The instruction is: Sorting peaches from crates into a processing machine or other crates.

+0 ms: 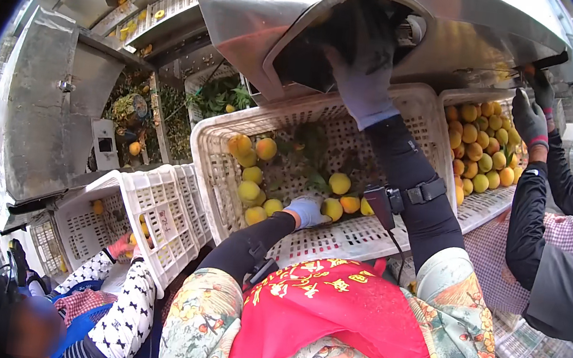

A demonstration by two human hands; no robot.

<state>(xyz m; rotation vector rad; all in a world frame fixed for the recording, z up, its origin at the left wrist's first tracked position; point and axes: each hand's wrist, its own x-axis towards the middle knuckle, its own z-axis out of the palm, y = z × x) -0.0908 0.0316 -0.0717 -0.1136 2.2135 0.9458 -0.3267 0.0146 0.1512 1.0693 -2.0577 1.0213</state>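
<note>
A white slatted plastic crate (208, 149) stands before me, with yellow peaches (252, 174) along its left side and near edge and some green leaves (313, 143) on its bottom. My left hand (307, 212), in a light glove, reaches over the near wall, its fingers closed at a yellow peach (331, 209). My right hand (367, 82), gloved in pale grey with dark fingers, reaches up into the dark opening of a metal chute (247, 26) above the crate's far side. Shadow hides its fingertips and whatever they touch.
To the right, a co-worker's gloved hand (530, 120) is above another crate heaped with peaches (481, 141). At the lower left, a person's hand (121, 245) is by a tilted white crate (162, 218). A metal machine panel (41, 101) stands at the left.
</note>
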